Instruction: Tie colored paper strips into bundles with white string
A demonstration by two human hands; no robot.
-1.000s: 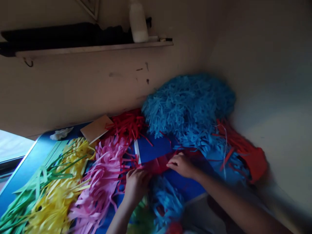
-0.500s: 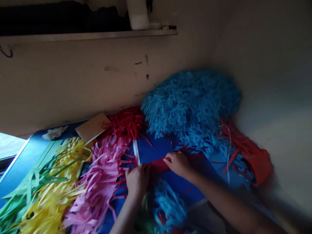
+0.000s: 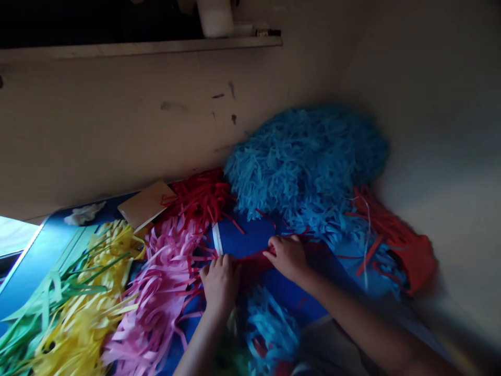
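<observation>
My left hand (image 3: 219, 281) and my right hand (image 3: 287, 256) both press on a red sheet of paper (image 3: 254, 260) lying on a blue sheet (image 3: 250, 237) with a white strip along its left edge. Both hands have their fingers curled and pinched along the red paper's upper edge. Most of the red paper is hidden under the hands and in shadow.
Heaps of cut paper strips surround the hands: light blue (image 3: 305, 167) behind, red (image 3: 201, 198), pink (image 3: 164, 282), yellow (image 3: 90, 292), green (image 3: 39, 308), orange-red (image 3: 395, 240) at right. A brown card (image 3: 143, 203) lies by the wall. A shelf (image 3: 148, 47) carries a white bottle (image 3: 215, 15).
The red paper has been folded or rolled narrower toward its upper edge. My right hand has moved slightly up and my left hand has stayed beside it.
</observation>
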